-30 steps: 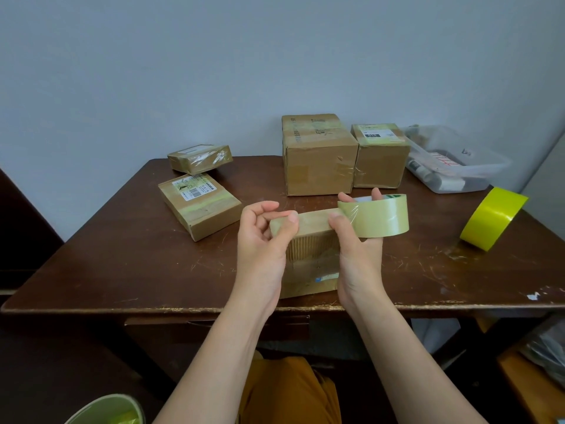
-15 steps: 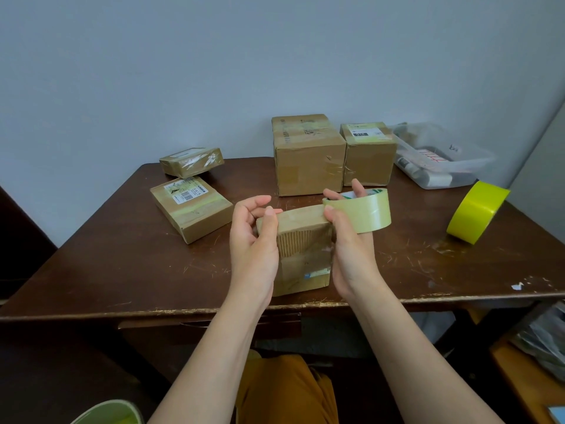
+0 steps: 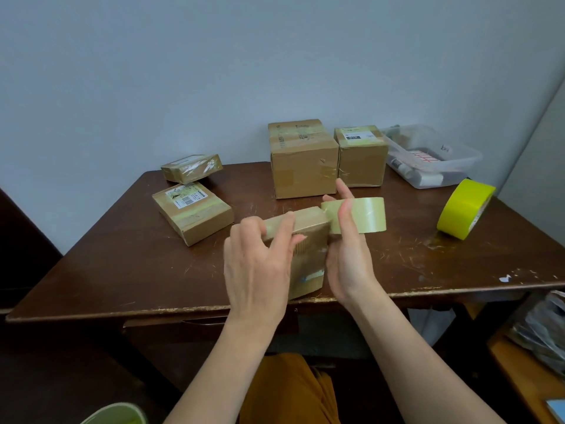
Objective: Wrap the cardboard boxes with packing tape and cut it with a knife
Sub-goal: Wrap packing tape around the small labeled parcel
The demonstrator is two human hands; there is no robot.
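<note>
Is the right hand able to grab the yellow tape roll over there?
Probably not right away: the right hand grips the clear tape roll. The yellow tape roll stands on bare table, nothing between.

Probably a home parcel-packing corner: a scuffed wooden table [image 3: 122, 270] against a bare wall, with taped cardboard boxes [image 3: 302, 166] at its back and a clear bin [image 3: 458, 160] of supplies at its far right corner.

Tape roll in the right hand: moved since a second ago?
Yes. The tape roll in the right hand has dropped, closing onto the small box's right corner; judged against the big box behind, it sits slightly farther right.
</note>
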